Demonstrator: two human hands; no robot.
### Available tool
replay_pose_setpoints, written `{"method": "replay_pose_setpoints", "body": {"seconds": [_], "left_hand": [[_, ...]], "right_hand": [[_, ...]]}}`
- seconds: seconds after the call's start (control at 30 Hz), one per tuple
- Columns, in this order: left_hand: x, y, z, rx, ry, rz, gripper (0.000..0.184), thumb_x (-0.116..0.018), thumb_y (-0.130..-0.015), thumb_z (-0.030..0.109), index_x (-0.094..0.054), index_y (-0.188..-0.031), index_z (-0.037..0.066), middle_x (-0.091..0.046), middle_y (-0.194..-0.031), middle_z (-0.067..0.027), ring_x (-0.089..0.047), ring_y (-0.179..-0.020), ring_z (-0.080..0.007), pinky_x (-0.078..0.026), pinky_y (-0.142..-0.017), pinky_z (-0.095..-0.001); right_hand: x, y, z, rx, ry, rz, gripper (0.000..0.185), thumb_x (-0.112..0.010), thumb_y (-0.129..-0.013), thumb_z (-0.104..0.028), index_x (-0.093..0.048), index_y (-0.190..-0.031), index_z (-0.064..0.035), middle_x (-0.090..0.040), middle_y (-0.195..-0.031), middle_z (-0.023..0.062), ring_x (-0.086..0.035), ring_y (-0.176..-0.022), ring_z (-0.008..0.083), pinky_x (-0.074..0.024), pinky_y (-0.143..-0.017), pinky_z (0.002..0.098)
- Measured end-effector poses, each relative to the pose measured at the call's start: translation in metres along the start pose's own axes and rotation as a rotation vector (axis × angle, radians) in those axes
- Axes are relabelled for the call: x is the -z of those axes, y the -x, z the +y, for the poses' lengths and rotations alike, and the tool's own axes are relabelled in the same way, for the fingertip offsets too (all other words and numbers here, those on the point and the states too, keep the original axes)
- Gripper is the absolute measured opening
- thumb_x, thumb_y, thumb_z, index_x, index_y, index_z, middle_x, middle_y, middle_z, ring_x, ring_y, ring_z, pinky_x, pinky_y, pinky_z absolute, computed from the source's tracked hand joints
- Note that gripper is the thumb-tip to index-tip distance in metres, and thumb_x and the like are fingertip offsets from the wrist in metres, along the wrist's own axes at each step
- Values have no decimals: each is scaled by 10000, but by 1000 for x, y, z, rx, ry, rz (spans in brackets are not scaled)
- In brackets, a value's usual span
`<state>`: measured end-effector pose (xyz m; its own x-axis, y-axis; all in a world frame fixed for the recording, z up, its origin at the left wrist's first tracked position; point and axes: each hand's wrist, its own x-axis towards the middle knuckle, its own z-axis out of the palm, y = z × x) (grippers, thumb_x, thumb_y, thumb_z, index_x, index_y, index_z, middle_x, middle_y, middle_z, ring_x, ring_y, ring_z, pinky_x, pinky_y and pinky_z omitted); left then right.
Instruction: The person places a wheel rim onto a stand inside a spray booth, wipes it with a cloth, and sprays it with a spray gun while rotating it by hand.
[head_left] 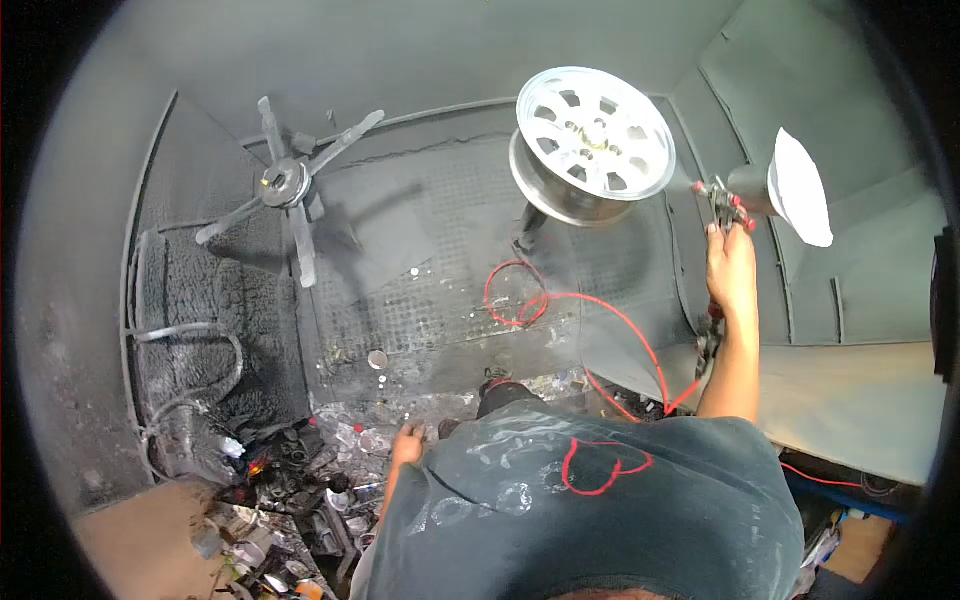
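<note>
My right hand [733, 262] is wrapped round the handle of a spray gun [722, 200] with red knobs, held out at the right. The gun carries a grey cup topped by a white cover [800, 190]. Its nozzle end points left at a wheel rim [598, 135], a short gap away. The rim has a bright white-silver spoked face, tilted toward me, and rests on a dark stand [528, 228]. My left hand [407, 441] hangs low beside my body, fingers loosely apart, with nothing visible in it.
A red hose [625, 318] loops over the floor below the rim and runs up behind my right forearm. To the left stands a grey-coated star-shaped stand [288, 185] with several arms. Cans and litter [290, 545] are piled at the lower left. Grey booth walls [400, 50] enclose the area.
</note>
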<state>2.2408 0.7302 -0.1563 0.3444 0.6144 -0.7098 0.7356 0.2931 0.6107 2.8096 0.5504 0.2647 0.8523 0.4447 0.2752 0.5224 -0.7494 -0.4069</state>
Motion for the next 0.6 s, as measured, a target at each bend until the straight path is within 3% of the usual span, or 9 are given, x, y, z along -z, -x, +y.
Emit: {"method": "replay_pose_setpoints", "body": {"seconds": [0.03, 0.1, 0.17, 0.23, 0.27, 0.3, 0.37, 0.4, 0.6], "left_hand": [[1, 1, -22, -4, 13, -3, 391, -641, -933, 243, -601, -1253, 23, -696, -1080, -123, -680, -886, -194, -529, -765, -345], [2, 7, -59, 57, 63, 44, 334, -632, -920, 240, -653, -1156, 4, -704, -922, -126, -650, -741, -184, -518, -693, -334], [11, 26, -87, 11, 112, 50, 330, -637, -914, 228, -651, -1150, -3, -699, -910, -128, -644, -707, -183, -515, -660, -336], [16, 43, -109, -2, 216, 123, 324, -649, -905, 217, -652, -1141, -5, -694, -897, -127, -645, -709, -184, -513, -644, -335], [21, 60, -116, -32, 150, 172, 309, -644, -905, 210, -651, -1122, -9, -688, -888, -121, -649, -713, -187, -516, -643, -340], [28, 77, -123, -41, 167, 172, 309, -644, -905, 210, -651, -1122, -9, -688, -888, -121, -649, -713, -187, -516, -643, -340], [32, 100, -142, 61, 51, 179, 319, -643, -893, 215, -647, -1110, -18, -686, -890, -117, -646, -717, -187, -520, -653, -344], [29, 108, -150, 50, 60, 171, 319, -643, -893, 215, -647, -1110, -18, -686, -890, -117, -646, -717, -187, -520, -653, -344], [11, 155, -286, 13, 107, 197, 306, -647, -883, 223, -646, -1068, -21, -684, -887, -119, -638, -739, -188, -519, -666, -346]], "right_hand": [[1, -1, -3, 14, 21, 35, 265, -532, -978, -166, -547, -997, 98, -614, -824, 289, -602, -817, 474, -452, -735, 508], [2, 3, -26, 36, -33, 52, 271, -541, -976, -178, -551, -978, 93, -610, -813, 284, -601, -802, 468, -453, -729, 502], [1, 20, -42, 58, -91, 62, 278, -550, -973, -190, -555, -960, 88, -607, -802, 279, -601, -788, 462, -454, -723, 497], [-8, 47, -47, 111, -210, 21, 252, -577, -978, -224, -563, -933, 24, -539, -677, 87, -524, -592, 196, -428, -566, 364], [-8, 63, -52, 93, -357, -56, 236, -588, -978, -241, -570, -931, -10, -511, -670, 16, -488, -581, 98, -398, -520, 300], [3, 83, -75, -84, -558, -178, 222, -591, -973, -232, -564, -919, -19, -506, -658, 11, -483, -566, 100, -392, -513, 295], [3, 100, -60, -89, -357, -183, 245, -561, -962, -198, -567, -917, 42, -601, -758, 190, -595, -695, 340, -462, -670, 449], [-12, 98, -23, 8, -175, -78, 246, -545, -963, -186, -561, -910, 54, -619, -789, 246, -617, -728, 420, -471, -688, 485], [-6, 70, 9, -4, 142, 267, 253, -539, -950, -162, -573, -964, 88, -635, -942, 334, -627, -934, 485, -481, -804, 531]]}}
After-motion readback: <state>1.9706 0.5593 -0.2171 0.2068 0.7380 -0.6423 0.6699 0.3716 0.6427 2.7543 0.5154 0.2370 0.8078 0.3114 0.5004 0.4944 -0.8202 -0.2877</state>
